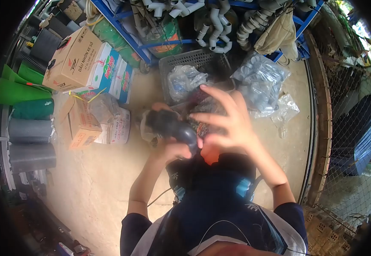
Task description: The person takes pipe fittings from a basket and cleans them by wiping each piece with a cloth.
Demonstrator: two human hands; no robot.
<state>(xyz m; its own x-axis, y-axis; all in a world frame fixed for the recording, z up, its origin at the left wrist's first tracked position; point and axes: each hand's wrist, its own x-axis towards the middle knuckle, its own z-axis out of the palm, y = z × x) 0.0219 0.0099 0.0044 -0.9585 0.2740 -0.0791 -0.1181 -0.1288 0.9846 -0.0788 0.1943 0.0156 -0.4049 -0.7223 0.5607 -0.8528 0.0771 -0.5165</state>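
My left hand [176, 150] is closed around a black object with a smooth, shiny rounded end [187, 135]. Motion blur hides its exact kind. Beside it, my right hand [232, 117] is spread with the fingers apart, and I see nothing held in it. Below the hands lies a dark, multicoloured bundle [203, 106], partly covered by my right fingers and too blurred to name. Just beyond stands a grey plastic crate [168, 64] with a crumpled clear plastic bag [185, 79] in it.
Clear bags of grey pipe fittings [260, 81] lie right of the crate. A blue metal rack [130, 36] with grey pipe pieces [215, 25] rises behind. Cardboard boxes [72, 59] and green and grey rolls [32, 130] stand left. Wire mesh fencing [347, 128] borders the right side.
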